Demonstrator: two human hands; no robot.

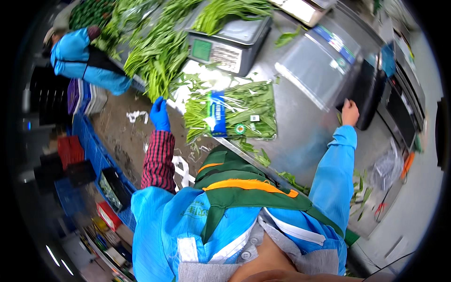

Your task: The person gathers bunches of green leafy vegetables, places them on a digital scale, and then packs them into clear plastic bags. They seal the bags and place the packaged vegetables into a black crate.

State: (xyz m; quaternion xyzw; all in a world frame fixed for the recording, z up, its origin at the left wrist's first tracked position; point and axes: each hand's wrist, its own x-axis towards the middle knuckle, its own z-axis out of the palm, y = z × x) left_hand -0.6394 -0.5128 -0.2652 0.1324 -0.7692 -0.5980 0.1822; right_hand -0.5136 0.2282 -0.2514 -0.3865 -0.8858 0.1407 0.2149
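My left hand (160,114), in a blue glove, is beside the cut stem ends of a large pile of leafy greens (158,67); its fingers are mostly hidden, so I cannot tell whether it holds any. My bare right hand (350,113) has its fingers bent close to a blurred black device (366,91); whether it grips anything is unclear. Between the hands, a clear plastic bag filled with greens (243,112) lies flat at the front edge of the metal table (292,130). A blue band and a small white label mark this bag.
A digital scale (225,53) carries more greens. Flat clear bags (317,65) lie to its right. At far left a person in blue (75,53) stands by the pile. Loose leaves (259,155) line the table edge. Blue crates (93,148) stand on the floor at left.
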